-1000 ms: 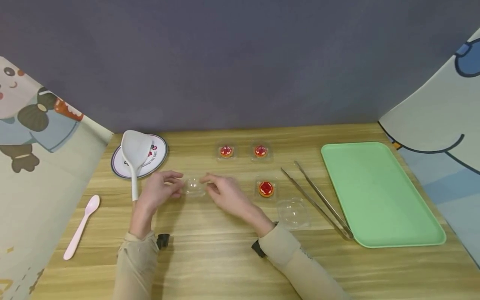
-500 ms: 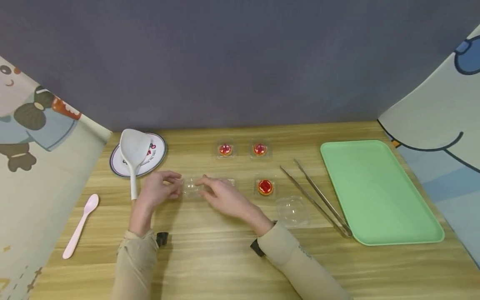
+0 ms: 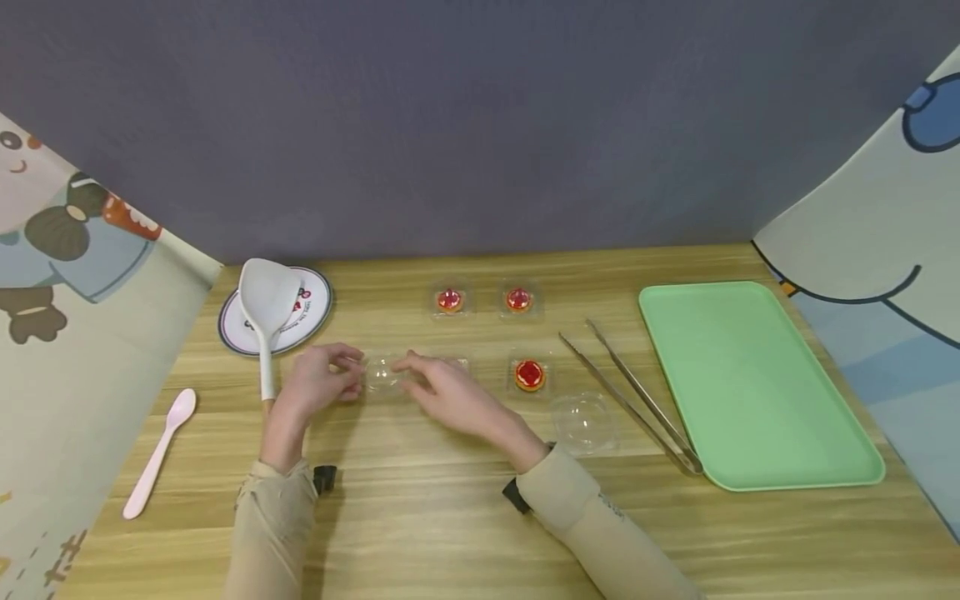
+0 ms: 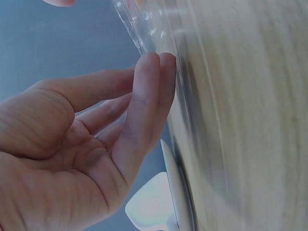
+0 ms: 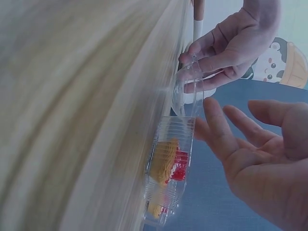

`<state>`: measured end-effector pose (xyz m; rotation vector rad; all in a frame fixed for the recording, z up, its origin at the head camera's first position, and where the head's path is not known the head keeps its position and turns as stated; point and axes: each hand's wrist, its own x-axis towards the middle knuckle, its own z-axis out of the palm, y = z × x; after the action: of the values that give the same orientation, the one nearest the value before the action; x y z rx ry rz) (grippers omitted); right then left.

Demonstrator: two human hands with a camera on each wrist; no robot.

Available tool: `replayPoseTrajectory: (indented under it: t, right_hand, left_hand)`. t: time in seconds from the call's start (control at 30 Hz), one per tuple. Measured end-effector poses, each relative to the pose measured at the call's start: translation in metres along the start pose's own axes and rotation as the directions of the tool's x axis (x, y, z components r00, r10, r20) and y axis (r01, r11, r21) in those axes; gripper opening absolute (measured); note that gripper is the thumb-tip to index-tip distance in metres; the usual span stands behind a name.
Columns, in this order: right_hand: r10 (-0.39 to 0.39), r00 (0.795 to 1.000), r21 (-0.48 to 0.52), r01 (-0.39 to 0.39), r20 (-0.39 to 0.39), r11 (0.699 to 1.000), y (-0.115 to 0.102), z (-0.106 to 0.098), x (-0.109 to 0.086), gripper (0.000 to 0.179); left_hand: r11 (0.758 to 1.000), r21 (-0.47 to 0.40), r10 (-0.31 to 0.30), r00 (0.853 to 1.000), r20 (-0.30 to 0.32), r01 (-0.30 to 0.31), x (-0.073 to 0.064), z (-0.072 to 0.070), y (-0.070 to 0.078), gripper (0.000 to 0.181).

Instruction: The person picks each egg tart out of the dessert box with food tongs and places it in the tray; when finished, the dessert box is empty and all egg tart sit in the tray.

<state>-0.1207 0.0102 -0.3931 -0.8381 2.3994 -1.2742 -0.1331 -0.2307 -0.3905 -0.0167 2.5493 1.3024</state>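
My left hand [image 3: 322, 375] is at the left edge of a clear plastic lid [image 3: 383, 373], pinching that edge between thumb and fingers. The lid lies folded out flat beside its box base [image 3: 462, 365]. In the right wrist view a red-topped tart [image 5: 166, 161] sits in the base; my right hand hides it in the head view. My right hand [image 3: 450, 392] hovers over the join between lid and base, its fingers loosely extended and fingertips close to the plastic. Whether they touch it is hard to tell.
Two closed boxed tarts [image 3: 449, 301] stand at the back. Another tart [image 3: 530, 375] sits in a box with its lid [image 3: 585, 423] folded out. Metal tongs [image 3: 637, 400] and a green tray [image 3: 757, 383] lie right; a plate [image 3: 318, 312], white turner [image 3: 266, 296] and pink spoon [image 3: 168, 433] left.
My right hand has shifted slightly left over the lid, and the base's back right corner has come into sight. The left hand has stayed at the lid's edge. In the last half second little differs.
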Motion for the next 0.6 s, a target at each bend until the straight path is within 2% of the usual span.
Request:
replayPoseTrajectory:
  t: [0.33, 0.6]
  right_hand:
    - [0.024, 1.0, -0.024, -0.024, 0.006, 0.999, -0.002, -0.0001, -0.0005, 0.038]
    - [0.017, 1.0, 0.016, -0.017, -0.023, 1.0, 0.0003, -0.0008, -0.0026, 0.038]
  left_hand:
    - [0.999, -0.039, -0.03, 0.998, 0.05, 0.032, -0.0003, -0.0008, 0.0008, 0.037]
    - [0.999, -0.037, -0.022, 0.998, 0.058, 0.024, -0.0018, -0.0011, 0.0024, 0.042]
